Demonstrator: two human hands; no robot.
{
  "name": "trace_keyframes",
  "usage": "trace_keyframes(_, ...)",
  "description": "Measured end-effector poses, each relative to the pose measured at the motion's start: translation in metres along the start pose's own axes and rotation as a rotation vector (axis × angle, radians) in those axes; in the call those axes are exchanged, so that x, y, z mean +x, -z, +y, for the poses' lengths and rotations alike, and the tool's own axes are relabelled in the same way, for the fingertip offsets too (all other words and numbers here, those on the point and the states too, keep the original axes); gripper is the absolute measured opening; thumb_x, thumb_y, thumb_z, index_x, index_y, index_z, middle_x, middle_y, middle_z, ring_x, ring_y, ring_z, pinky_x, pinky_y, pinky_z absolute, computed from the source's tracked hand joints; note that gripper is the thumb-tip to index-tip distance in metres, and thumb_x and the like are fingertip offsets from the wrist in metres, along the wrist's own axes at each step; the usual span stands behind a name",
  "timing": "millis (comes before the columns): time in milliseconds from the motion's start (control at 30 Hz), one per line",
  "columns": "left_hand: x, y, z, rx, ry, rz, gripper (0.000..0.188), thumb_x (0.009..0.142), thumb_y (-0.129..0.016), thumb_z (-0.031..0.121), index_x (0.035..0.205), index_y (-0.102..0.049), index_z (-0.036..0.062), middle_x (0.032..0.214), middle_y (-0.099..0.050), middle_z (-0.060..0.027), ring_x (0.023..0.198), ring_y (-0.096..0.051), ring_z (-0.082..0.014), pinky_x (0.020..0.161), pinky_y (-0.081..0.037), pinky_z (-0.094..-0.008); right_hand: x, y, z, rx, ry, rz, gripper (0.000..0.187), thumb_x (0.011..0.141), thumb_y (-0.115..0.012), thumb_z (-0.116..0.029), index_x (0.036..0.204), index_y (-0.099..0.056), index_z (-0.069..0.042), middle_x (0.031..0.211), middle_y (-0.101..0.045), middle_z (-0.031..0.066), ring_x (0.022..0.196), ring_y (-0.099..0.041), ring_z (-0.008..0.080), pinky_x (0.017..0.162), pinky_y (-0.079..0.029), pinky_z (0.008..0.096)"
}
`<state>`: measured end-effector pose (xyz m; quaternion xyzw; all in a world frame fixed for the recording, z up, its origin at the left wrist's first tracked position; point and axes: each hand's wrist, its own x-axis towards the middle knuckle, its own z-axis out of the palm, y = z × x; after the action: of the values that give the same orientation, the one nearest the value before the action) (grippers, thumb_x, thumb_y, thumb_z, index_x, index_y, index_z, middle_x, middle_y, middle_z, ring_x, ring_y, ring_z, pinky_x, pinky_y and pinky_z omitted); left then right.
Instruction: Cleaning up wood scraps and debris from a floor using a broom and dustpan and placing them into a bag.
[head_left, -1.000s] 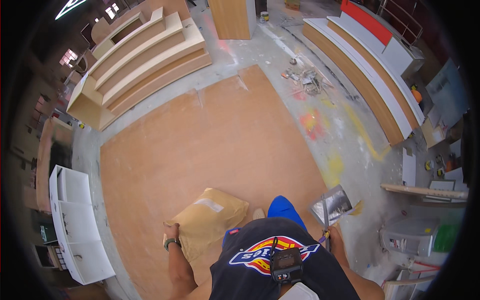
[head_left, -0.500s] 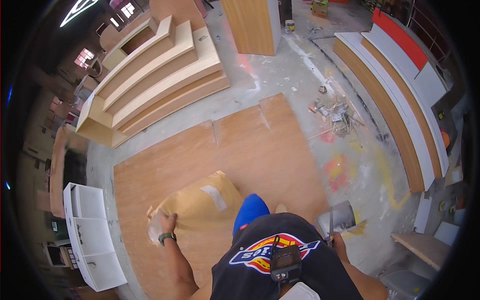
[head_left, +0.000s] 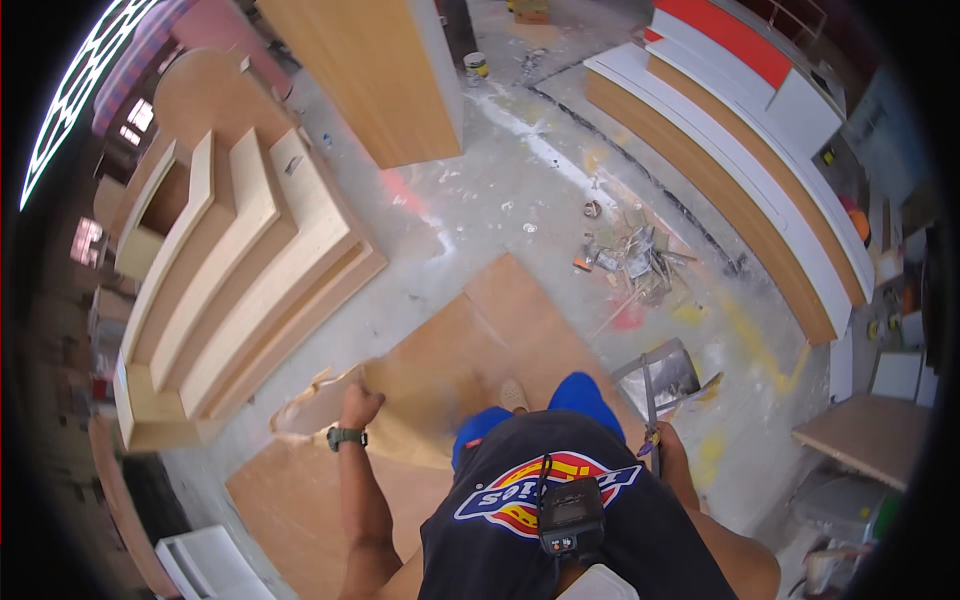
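My left hand (head_left: 362,408), with a watch on its wrist, is closed on the upper edge of a large brown paper sack (head_left: 425,405). The sack's mouth gapes at the left and its body stretches toward my legs over a brown board. At my right side, my right hand (head_left: 672,458) is wrapped round the handle of a grey metal dustpan (head_left: 668,372), which has a curved, scoop-like pan. Yellowish bristles (head_left: 712,387) show beside the pan; what they belong to is partly hidden. My right fingers are partly covered by my shirt and the handle.
A large brown board (head_left: 510,300) lies underfoot. Scraps and debris (head_left: 635,262) are heaped on the paint-stained concrete ahead right. A stepped wooden stand (head_left: 250,270) is at the left, a curved white-and-wood counter (head_left: 720,190) at the right, and a tall wooden box (head_left: 375,80) ahead.
My left hand has raised the sack's edge, and its mouth now gapes. My right hand and the dustpan have moved forward. The view has turned toward the right.
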<state>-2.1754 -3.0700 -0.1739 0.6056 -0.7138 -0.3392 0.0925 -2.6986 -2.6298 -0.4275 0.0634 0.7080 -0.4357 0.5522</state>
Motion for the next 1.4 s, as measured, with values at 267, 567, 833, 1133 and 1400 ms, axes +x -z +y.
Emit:
trace_keyframes(267, 0.273, 0.023, 0.158, 0.086, -0.385, -0.182, 0.051, 0.065, -0.06, 0.005, 0.114, -0.048, -0.0016, 0.098, -0.06, -0.0251, 0.096, -0.057, -0.0395, 0.08, -0.046, -0.0416, 0.098, -0.088, -0.059, -0.22, 0.041, -0.019, 0.015, 0.075, -0.049, -0.008, 0.069, -0.058, 0.001, 0.059, -0.056, 0.0123, 0.051, -0.055, 0.0227, 0.047, -0.045, 0.033)
trace_keyframes(567, 0.588, -0.005, 0.412, 0.359, -0.871, -0.288, 0.06, 0.065, -0.057, 0.011, 0.124, -0.045, 0.0068, 0.1, -0.058, -0.0258, 0.096, -0.054, -0.0422, 0.081, -0.045, -0.045, 0.193, -0.174, -0.184, 0.339, -0.093, 0.169, 0.016, 0.076, -0.047, -0.011, 0.075, -0.054, 0.003, 0.061, -0.052, 0.0113, 0.051, -0.052, 0.0218, 0.051, -0.046, 0.0325)
trace_keyframes(833, 0.764, -0.057, 0.648, 0.486, -1.327, -0.342, 0.063, 0.064, -0.054, 0.006, 0.125, -0.043, 0.003, 0.099, -0.058, -0.0275, 0.095, -0.055, -0.041, 0.085, -0.044, -0.0435, 0.206, -0.226, -0.264, 1.065, -0.028, 0.234, 0.019, 0.076, -0.045, -0.011, 0.08, -0.052, 0.006, 0.063, -0.052, 0.0134, 0.05, -0.051, 0.0234, 0.049, -0.046, 0.0333)
trace_keyframes(1133, 0.894, -0.186, 0.872, 0.603, -1.662, -0.461, 0.063, 0.063, -0.051, 0.002, 0.125, -0.044, 0.0011, 0.099, -0.058, -0.0273, 0.094, -0.056, -0.0401, 0.082, -0.045, -0.0436, 0.281, -0.312, -0.389, 1.027, -0.073, 0.71, 0.016, 0.074, -0.047, -0.018, 0.072, -0.049, -0.002, 0.061, -0.051, 0.0103, 0.052, -0.051, 0.0204, 0.048, -0.041, 0.0299)
trace_keyframes(1400, 1.044, -0.472, 0.789, 0.794, -1.303, -0.606, 0.023, 0.073, -0.057, 0.014, 0.093, -0.063, 0.0042, 0.088, -0.063, -0.0194, 0.085, -0.06, -0.0355, 0.075, -0.048, -0.0443, 0.293, -0.37, -0.485, 1.012, -0.262, 0.65, 0.019, 0.077, -0.044, -0.017, 0.074, -0.052, 0.0, 0.062, -0.052, 0.0103, 0.054, -0.05, 0.0199, 0.05, -0.042, 0.0297)
